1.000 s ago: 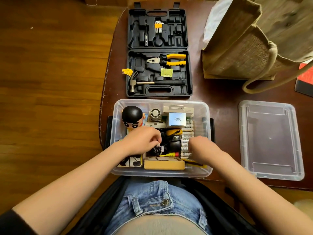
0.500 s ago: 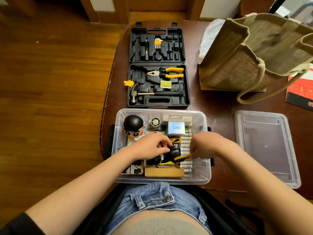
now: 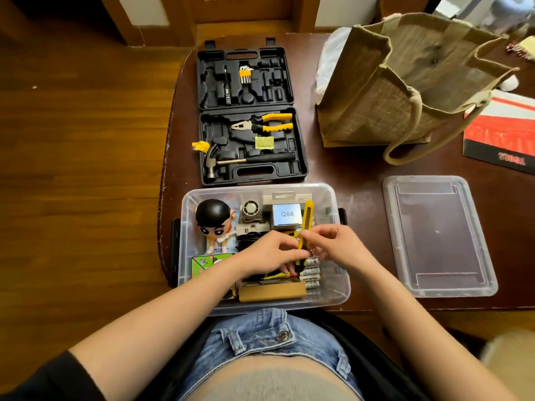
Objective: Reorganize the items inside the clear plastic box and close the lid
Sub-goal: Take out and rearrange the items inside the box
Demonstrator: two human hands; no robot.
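Note:
The clear plastic box (image 3: 337, 273) stands open at the table's near edge, packed with a black-haired figurine (image 3: 214, 219), a small fan, a grey Q88 box (image 3: 287, 216), several batteries (image 3: 309, 277) and a brown cardboard box (image 3: 272, 292). Both hands are over its middle and hold a yellow utility knife (image 3: 307, 217), which points away from me above the contents. My left hand (image 3: 270, 253) grips its lower part. My right hand (image 3: 337, 246) pinches it near the near end. The clear lid (image 3: 437, 235) lies flat on the table to the right of the box.
An open black tool case (image 3: 249, 111) with pliers, a hammer and hex keys lies behind the box. A jute bag (image 3: 405, 82) stands at the back right, with a red booklet (image 3: 500, 131) beyond it. The wooden floor is to the left.
The hands, which were down among the items, have come up and together. The yellow utility knife has been lifted out and now stands above the contents. The camera view has tilted up.

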